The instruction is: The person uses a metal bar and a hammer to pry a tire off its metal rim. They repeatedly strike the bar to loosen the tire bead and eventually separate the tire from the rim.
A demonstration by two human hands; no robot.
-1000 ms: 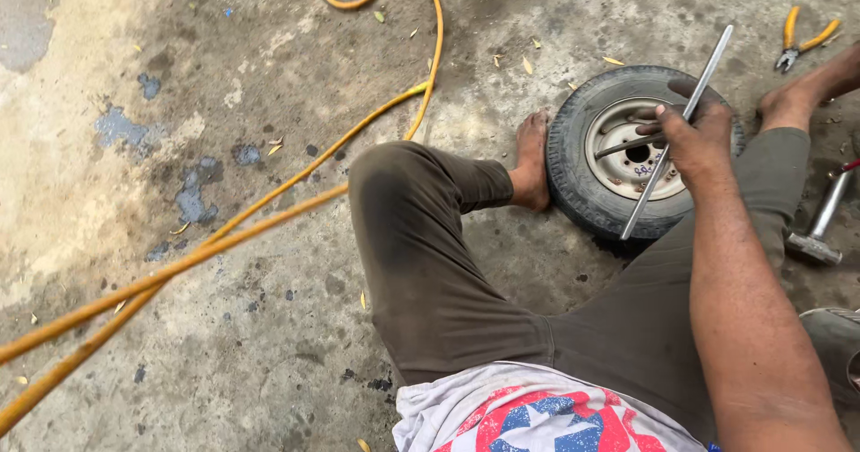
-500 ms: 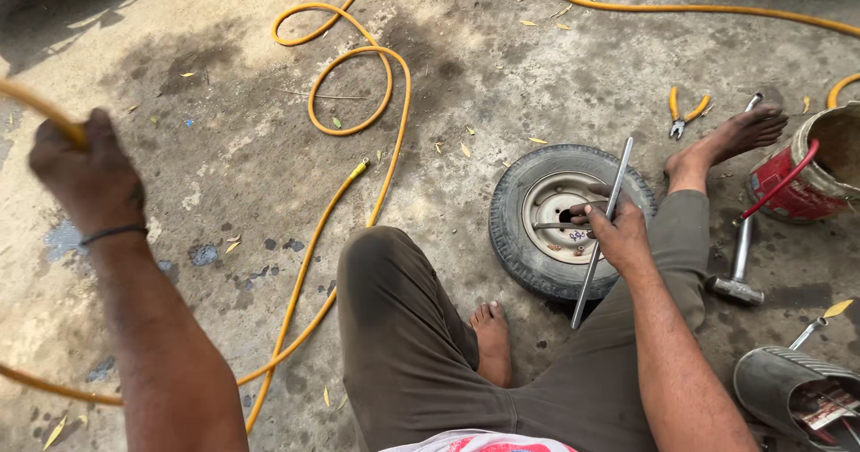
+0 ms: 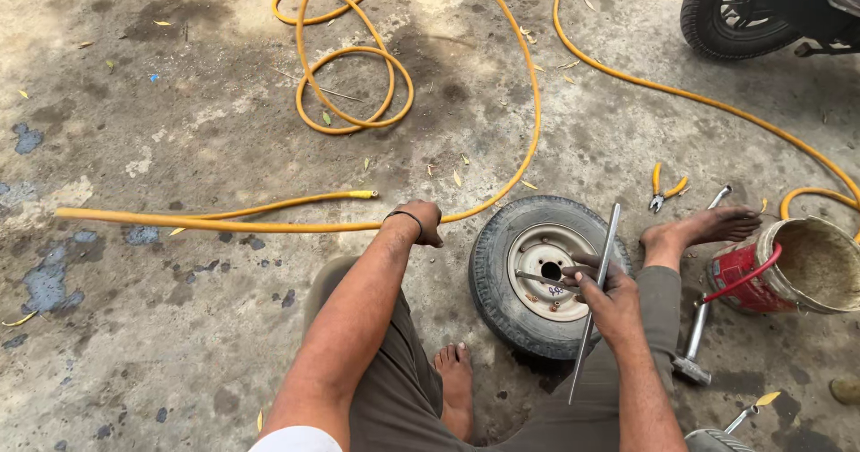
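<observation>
I sit on a concrete floor with a small wheel (image 3: 502, 273) lying flat between my feet. My right hand (image 3: 602, 298) grips a long metal bar (image 3: 606, 248) that stands slanted over the wheel's grey rim (image 3: 537, 253). My left hand (image 3: 419, 221) is closed on a yellow air hose (image 3: 224, 221), pulling it across the floor just left of the wheel. The hose end with its fitting (image 3: 363, 195) lies a little beyond that hand.
More hose loops (image 3: 354, 85) lie further out. Yellow-handled pliers (image 3: 665, 188) and a wrench (image 3: 719, 196) rest past my right foot (image 3: 708, 228). A red bucket (image 3: 788, 268) and a hammer (image 3: 692, 349) sit at the right. A scooter's wheel (image 3: 726, 13) stands top right.
My left hand has brought the yellow hose down from the left to beside the wheel. The view has shifted up and right. My right hand still holds the bar on the wheel.
</observation>
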